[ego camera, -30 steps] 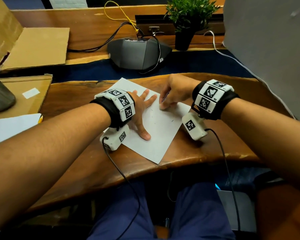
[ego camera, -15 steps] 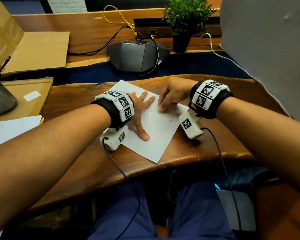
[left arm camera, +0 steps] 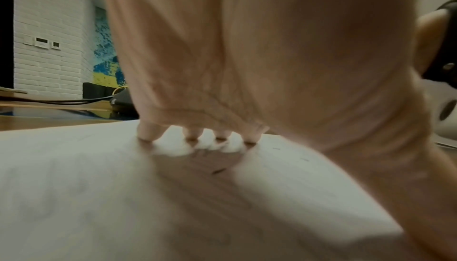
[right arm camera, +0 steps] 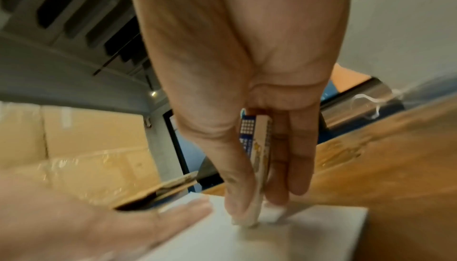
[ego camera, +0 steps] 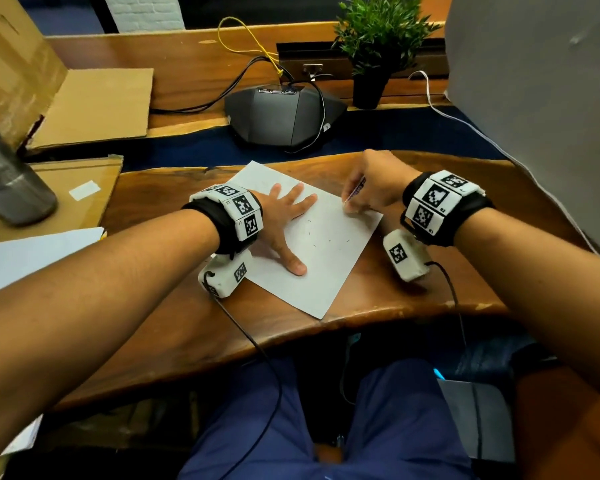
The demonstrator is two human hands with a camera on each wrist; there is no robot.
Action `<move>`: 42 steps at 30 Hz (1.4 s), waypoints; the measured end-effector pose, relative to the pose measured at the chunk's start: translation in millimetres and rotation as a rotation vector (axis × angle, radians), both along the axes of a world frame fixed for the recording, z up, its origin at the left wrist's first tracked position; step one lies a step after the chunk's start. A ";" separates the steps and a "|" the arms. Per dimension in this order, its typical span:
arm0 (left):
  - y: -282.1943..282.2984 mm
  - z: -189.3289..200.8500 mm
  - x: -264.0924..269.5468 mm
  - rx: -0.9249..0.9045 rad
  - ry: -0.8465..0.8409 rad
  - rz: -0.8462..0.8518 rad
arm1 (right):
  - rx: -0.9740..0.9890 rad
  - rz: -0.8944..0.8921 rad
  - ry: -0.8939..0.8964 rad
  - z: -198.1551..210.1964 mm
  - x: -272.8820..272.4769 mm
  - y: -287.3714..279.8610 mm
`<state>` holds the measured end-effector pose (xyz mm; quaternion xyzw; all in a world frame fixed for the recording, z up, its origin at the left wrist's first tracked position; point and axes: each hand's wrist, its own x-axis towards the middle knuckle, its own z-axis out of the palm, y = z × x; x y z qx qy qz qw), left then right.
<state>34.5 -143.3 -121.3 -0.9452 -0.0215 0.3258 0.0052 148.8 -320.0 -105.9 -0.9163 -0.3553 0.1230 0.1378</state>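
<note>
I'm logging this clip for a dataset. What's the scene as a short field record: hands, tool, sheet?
left hand: flat, fingers spread, pressing on the paper
right hand: pinches the eraser between thumb and fingers
eraser: white, blue-printed sleeve, tip touching the paper
paper: white sheet with a few faint marks, lying on the desk
desk: wooden

Here's the right hand (right arm camera: 237, 69) pointing down, thumb and fingers pinching a white eraser (right arm camera: 256, 148) in a blue-patterned sleeve, and its white tip is touching the paper (right arm camera: 284, 236) close to a corner. The left hand (right arm camera: 86, 222) lies blurred on the paper just beside it, fingers straight and flat. Wooden surface (right arm camera: 395, 167) under the sheet; cardboard boxes (right arm camera: 94, 134) and a steel bottle (right arm camera: 358, 106) stand far behind
</note>
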 end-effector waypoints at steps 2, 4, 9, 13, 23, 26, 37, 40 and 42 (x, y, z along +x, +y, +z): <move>2.9 -1.3 -3.7 -0.008 -0.010 -0.042 | -0.020 0.015 -0.058 -7.1 -0.7 -4.1; 1.5 0.4 -9.8 -0.034 -0.052 -0.117 | 0.008 0.025 -0.090 -11.8 -2.9 -6.5; -44.6 -1.0 -38.3 -0.214 -0.209 -0.510 | 0.007 0.067 -0.130 -10.8 -1.7 -7.9; -80.5 -18.3 -42.4 -0.251 -0.148 -0.685 | -0.013 0.083 -0.115 -8.2 -3.3 -7.7; -12.3 -12.3 -22.8 -0.132 -0.079 -0.278 | -0.031 0.097 -0.121 -6.3 -7.5 -8.9; -9.2 -8.2 -30.4 -0.061 -0.141 -0.292 | -0.018 0.094 -0.122 -7.1 -6.8 -9.7; -30.3 -13.4 -23.4 -0.229 -0.058 -0.395 | -0.023 0.084 -0.122 -6.0 -8.1 -8.8; -12.7 -10.9 -12.4 -0.170 -0.069 -0.289 | -0.026 0.085 -0.126 -6.0 -10.0 -8.4; -8.2 -10.5 -8.7 -0.144 -0.065 -0.251 | -0.032 0.077 -0.117 -5.7 -11.3 -8.0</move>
